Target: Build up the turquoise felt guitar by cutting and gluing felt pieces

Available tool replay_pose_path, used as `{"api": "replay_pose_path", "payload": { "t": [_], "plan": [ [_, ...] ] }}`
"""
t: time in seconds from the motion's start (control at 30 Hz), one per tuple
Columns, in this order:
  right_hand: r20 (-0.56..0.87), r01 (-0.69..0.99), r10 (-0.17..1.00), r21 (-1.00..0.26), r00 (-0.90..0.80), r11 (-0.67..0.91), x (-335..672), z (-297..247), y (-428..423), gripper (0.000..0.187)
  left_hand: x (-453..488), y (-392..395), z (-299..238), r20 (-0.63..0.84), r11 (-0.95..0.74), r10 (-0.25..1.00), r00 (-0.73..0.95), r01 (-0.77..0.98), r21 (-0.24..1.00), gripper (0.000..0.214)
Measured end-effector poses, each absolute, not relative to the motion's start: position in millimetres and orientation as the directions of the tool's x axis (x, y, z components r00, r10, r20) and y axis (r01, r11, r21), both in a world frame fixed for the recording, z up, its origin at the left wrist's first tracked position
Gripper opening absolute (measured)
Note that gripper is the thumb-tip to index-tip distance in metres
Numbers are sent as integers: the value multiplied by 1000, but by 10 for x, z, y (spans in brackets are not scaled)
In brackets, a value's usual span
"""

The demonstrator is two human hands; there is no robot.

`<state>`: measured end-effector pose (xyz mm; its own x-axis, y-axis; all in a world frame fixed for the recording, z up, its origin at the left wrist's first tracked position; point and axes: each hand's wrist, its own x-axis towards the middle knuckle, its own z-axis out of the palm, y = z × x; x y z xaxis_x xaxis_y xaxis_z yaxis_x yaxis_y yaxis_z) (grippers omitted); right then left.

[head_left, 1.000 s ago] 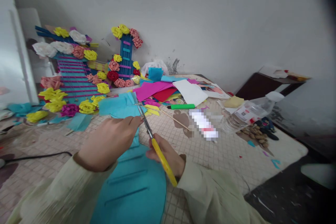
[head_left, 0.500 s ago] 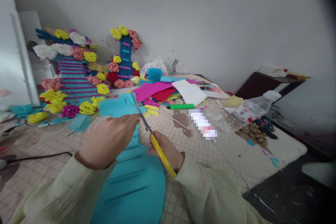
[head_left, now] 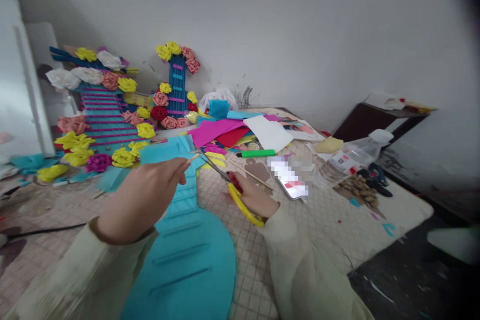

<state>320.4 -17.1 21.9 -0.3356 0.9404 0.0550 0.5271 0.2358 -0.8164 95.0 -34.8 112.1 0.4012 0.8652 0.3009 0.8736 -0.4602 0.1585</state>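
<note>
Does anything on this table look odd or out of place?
Yes: a heap of tan, unshelled peanuts lies beside the clear plastic bottle; food seems odd among coloured paper sheets. A cyan, V-shaped paper scrap also lies stray near the table's edge.

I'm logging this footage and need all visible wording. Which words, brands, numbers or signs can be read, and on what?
No text can be read.
Label on the clear bottle: too small and blurred.
Phone screen: pixelated, unreadable.
Green marker: no lettering I can make out.
Yellow-handled scissors: likewise.
</note>
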Motion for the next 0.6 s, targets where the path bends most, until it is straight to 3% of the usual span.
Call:
{"api": "replay_pose_path", "payload": {
  "t": [0.13,0.23,0.3,0.47,0.6],
  "plan": [
    [-9,827,967,-520,-256,214,3434,186,2,43,938,-321,1112,224,-451,887,404,861,235,31],
    [-71,924,983,-360,-168,132,3512,93,66,40,963,-351,1124,189,-454,890,415,846,280,33],
    [-87,940,987,-327,-134,99,3534,39,76,38,989,-380,1125,185,-454,890,418,855,250,35],
    [-126,952,981,-286,-150,108,3629,-11,58,47,1035,-379,1038,240,-457,856,458,887,-61,30],
    [-107,943,975,-295,-195,156,3765,69,49,67,1041,-317,957,220,-496,837,501,865,-82,28]
  ]
}}
